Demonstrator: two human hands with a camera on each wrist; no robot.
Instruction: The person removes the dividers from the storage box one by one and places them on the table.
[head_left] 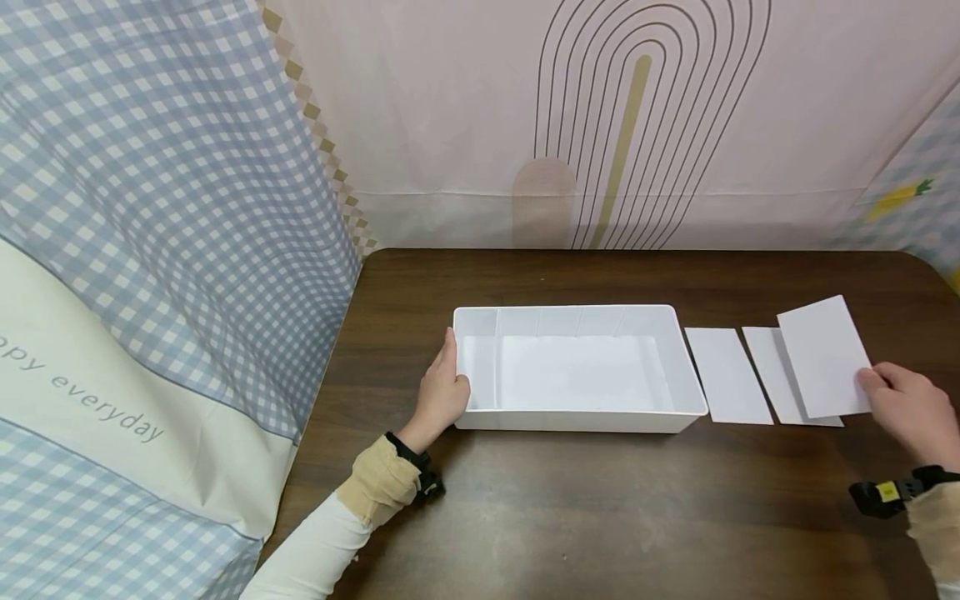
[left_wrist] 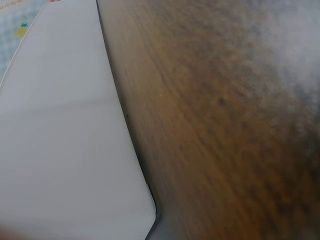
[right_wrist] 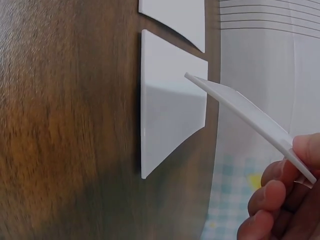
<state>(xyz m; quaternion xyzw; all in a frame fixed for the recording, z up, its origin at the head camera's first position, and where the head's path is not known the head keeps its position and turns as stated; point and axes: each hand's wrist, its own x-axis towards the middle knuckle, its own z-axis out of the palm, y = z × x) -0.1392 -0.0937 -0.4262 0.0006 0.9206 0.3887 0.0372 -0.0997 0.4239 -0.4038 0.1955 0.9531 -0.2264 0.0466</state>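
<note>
A long white plastic storage box (head_left: 577,423) lies on the brown table, with a narrow section at its left end and vertical lines on its back wall. My left hand (head_left: 441,392) holds that left end, fingers along the outside and thumb over the rim. In the left wrist view the box's outer wall (left_wrist: 70,125) fills the left side. Between thumb and fingers, my right hand (head_left: 915,408) pinches a thin, stiff white panel (head_left: 825,358) by its edge, tilted above the table. Under it lies a second panel (head_left: 767,367), partly covered in the head view.
Another white panel (head_left: 727,375) lies flat just right of the box. A pale curtain with arch lines (head_left: 450,125) hangs behind the wooden table (head_left: 570,508). Blue checked cloth (head_left: 187,167) borders the table's left side.
</note>
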